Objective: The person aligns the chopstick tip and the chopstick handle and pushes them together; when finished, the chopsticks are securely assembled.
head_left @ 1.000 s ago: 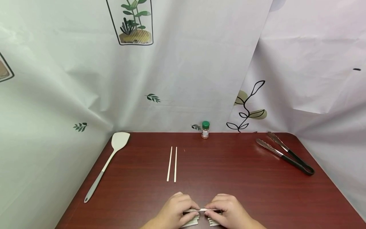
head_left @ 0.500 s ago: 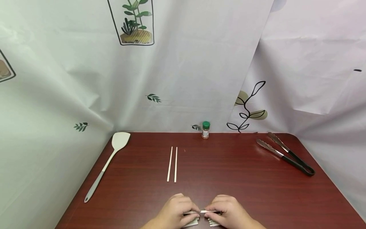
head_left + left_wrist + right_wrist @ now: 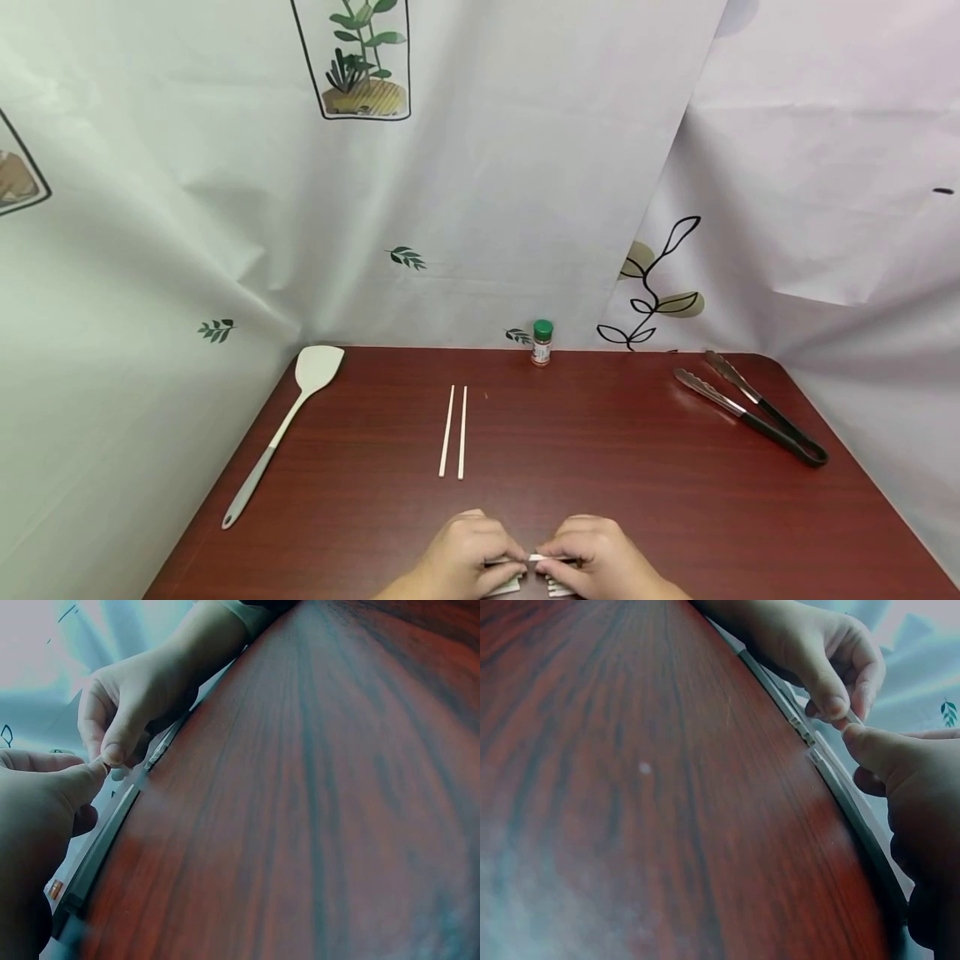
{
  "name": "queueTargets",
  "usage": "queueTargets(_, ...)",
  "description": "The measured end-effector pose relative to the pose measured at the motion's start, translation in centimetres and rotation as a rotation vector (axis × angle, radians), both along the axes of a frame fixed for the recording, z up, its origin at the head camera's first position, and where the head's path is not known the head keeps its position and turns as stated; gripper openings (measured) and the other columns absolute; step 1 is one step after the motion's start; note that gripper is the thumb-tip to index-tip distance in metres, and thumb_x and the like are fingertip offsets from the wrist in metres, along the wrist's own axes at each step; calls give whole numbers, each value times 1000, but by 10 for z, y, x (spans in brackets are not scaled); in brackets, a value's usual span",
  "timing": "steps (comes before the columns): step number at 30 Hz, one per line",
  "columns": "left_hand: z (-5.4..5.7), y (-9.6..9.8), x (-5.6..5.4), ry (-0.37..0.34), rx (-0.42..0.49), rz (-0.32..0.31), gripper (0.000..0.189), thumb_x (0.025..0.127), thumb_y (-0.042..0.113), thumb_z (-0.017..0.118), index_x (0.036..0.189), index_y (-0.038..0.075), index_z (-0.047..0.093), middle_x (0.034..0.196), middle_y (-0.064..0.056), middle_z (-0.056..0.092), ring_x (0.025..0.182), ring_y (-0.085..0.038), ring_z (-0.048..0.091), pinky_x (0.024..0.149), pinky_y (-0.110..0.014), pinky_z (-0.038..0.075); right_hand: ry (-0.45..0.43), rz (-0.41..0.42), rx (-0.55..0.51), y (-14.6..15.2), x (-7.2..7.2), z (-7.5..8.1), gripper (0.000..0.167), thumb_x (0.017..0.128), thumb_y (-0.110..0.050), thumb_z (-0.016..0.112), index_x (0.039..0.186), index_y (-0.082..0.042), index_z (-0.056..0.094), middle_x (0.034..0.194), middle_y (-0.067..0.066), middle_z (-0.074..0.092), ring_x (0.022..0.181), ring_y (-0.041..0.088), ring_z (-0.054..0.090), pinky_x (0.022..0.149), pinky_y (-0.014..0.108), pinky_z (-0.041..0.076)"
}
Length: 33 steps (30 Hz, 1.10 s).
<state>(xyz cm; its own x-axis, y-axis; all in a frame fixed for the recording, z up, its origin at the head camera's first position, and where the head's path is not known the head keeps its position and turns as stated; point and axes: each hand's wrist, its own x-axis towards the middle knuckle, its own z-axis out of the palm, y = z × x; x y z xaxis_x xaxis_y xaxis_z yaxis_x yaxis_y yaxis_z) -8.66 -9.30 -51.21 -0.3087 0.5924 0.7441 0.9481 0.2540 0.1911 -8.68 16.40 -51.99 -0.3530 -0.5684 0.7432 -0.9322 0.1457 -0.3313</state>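
Both hands are near the table's front edge, fingertips almost meeting. My left hand [image 3: 474,554] pinches a thin white chopstick [image 3: 537,557] between thumb and fingers. From the other side my right hand [image 3: 594,554] pinches it too; only a short bright piece shows between the fingertips. In the right wrist view, a bit of the chopstick [image 3: 853,717] appears between the two thumbs. Whether it is one piece or two end to end, I cannot tell. Beneath the hands lie a left group of pale sticks [image 3: 507,587] and a right group of pale sticks [image 3: 559,588], mostly hidden.
Two white chopsticks [image 3: 462,433] lie side by side farther up the dark red table [image 3: 600,450]. A spatula [image 3: 288,417] is at the left, metal tongs [image 3: 750,408] with black handles at the right. A green-capped spice jar [image 3: 542,343] stands by the back curtain [image 3: 480,167].
The fingertips of both hands have come slightly closer, so less of the chopstick shows between them. The head view has shifted a little. Other things stay where they were.
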Motion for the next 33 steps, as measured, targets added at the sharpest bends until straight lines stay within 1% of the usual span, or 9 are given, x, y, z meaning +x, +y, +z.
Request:
queueTargets(2,0,0,0,-4,2,-4,22,77,18,95,92,21,79,87,15,75,76,9,63,80,-10,49,8,4,-3,-1,0,0,5,97,-17,81,102,-17,82,88,-12,73,80,-5,64,75,9,51)
queueTargets(9,-1,0,0,0,-5,-2,22,78,19,95,92,22,80,87,16,75,78,9,64,78,-11,48,-6,9,6,-1,0,1,5,97,-16,81,102,-16,82,89,-12,73,81,-6,65,75,10,52)
queueTargets(14,-1,0,0,-14,-7,-9,20,78,18,95,91,21,80,87,15,75,80,9,66,78,-9,47,-17,5,12,0,1,1,7,96,-15,82,103,-17,81,90,-12,73,83,-6,65,75,11,53)
queueTargets(23,-2,3,1,-21,18,-22,20,77,16,95,91,20,81,85,14,75,75,10,63,75,-8,45,-46,-9,13,0,4,0,7,96,-16,82,103,-19,81,91,-13,74,84,-7,65,75,11,53)
queueTargets(26,-4,2,0,-21,23,-22,21,77,17,95,92,21,81,85,15,75,75,10,63,74,-8,45,-16,-26,13,0,4,2,7,95,-17,83,102,-19,81,90,-14,73,83,-7,64,75,10,52)
queueTargets(29,-5,2,-1,-11,38,-6,22,78,17,95,94,21,80,86,15,74,75,10,62,74,-9,45,52,-45,-10,-2,3,8,7,95,-16,83,102,-17,81,89,-12,73,81,-5,63,74,10,51)
queueTargets(31,-6,1,-1,-7,57,13,23,79,16,94,96,21,79,87,15,73,74,9,62,74,-10,44,85,-38,-55,-2,1,13,6,95,-14,82,101,-14,80,89,-9,73,80,-2,63,73,10,50)
queueTargets(33,-6,1,-2,-15,77,38,23,81,16,92,99,20,78,89,14,73,74,8,61,74,-11,43,86,-12,-126,-1,-2,17,6,94,-9,82,100,-9,80,88,-4,74,77,2,64,70,11,50)
